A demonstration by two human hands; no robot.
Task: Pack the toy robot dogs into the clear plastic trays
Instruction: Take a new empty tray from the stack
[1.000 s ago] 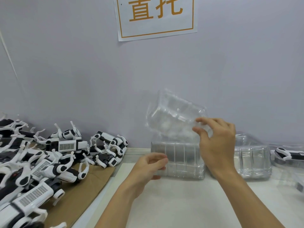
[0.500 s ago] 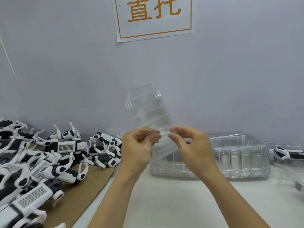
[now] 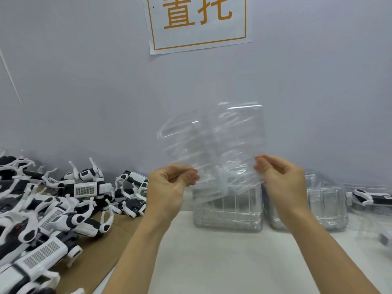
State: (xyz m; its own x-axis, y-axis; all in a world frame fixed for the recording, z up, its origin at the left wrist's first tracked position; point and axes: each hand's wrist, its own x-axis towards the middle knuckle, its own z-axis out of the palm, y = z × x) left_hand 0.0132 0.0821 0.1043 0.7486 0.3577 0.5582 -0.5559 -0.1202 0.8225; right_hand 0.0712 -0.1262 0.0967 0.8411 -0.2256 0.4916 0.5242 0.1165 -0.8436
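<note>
Both hands — left hand [image 3: 169, 185], right hand [image 3: 282, 179] — pinch thin ribbed clear trays [image 3: 214, 145], prob. two, blurred.

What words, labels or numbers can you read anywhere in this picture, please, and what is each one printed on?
"置托": two large orange characters inside an orange border on the white paper sign stuck to the grey wall; the tops of the characters are cut off by the frame edge, so the first is my best reading.
White-and-black toy robot dogs: grey dotted panels on their bodies, no readable text.
Clear plastic tray held in both hands: no text visible.
</note>
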